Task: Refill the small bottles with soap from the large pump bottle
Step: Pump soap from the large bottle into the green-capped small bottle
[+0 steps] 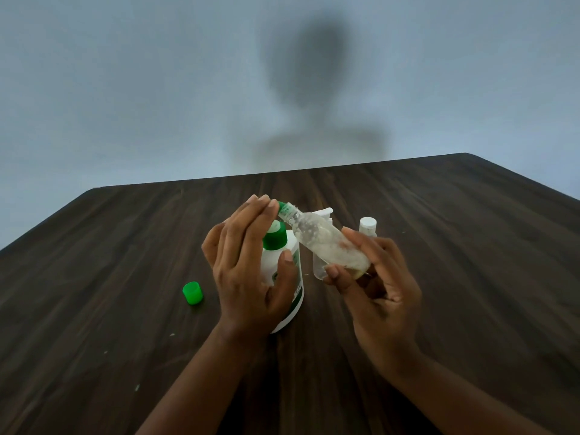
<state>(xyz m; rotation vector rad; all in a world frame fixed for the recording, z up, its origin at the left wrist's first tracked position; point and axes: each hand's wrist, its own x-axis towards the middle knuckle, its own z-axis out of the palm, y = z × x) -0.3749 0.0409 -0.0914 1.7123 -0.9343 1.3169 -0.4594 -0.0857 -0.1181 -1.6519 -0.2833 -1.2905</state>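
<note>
Green plastic screw cap (192, 292) lies loose on the dark wood-grain table (94, 277) at far left, well apart from everything else. Next comes the left hand (248, 271), fingers laid almost straight over the green pump head (280, 205), thumb pressed against the front of the large white pump bottle (296, 265), which stands on the table at centre; nothing is clenched there, and the hand bears down rather than wraps.

To its right the small clear plastic bottle (326, 243) is tilted, its open neck held at the spout's tip, its base pinched between the thumb and curled fingers of the right hand (376, 277).

The step in hand looks like the pumping itself; the next move calls for a steady press with the neck kept under the spout, or soap will run down the outside.

Behind the tilted bottle stand a second clear bottle with a white flip top (325, 211) and, further right, a small bottle with a white round cap (367, 225); both are mostly hidden, so their fill cannot be read. Whether soap is flowing is too blurred to tell; the label is largely covered by the thumb.
</note>
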